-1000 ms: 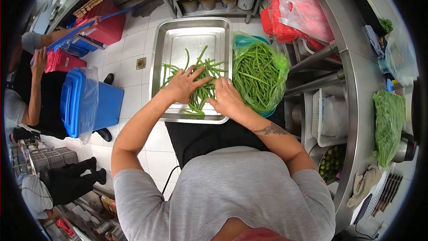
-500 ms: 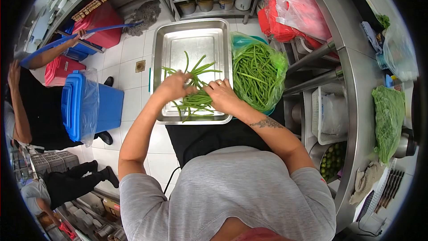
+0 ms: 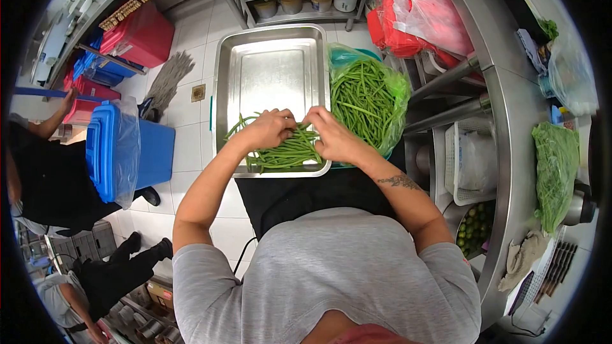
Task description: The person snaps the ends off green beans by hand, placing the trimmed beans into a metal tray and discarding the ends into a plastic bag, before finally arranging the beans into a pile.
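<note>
A pile of long green beans (image 3: 288, 154) lies at the near end of a steel tray (image 3: 273, 38). My left hand (image 3: 271, 130) is over the pile with its fingers curled round some beans. On the other side, my right hand (image 3: 333, 136) closes its thumb and fingers on bean ends at the tray's right wall. The two hands are close together, fingertips facing. Right of the tray stands a green plastic bag (image 3: 400, 92) full of more green beans (image 3: 362, 105).
A lidded blue bin (image 3: 153, 153) stands on the tiled floor at left, beside a person holding a mop (image 3: 171, 83). Another person is at lower left. Shelves with tubs (image 3: 291, 4) stand ahead. A steel counter (image 3: 503, 127) runs along the right, bearing bagged greens (image 3: 553, 175).
The beans have gone from spread and crossing to a more even bundle. My hands have come together over them. At left, the mop has swung nearer the blue bin.
</note>
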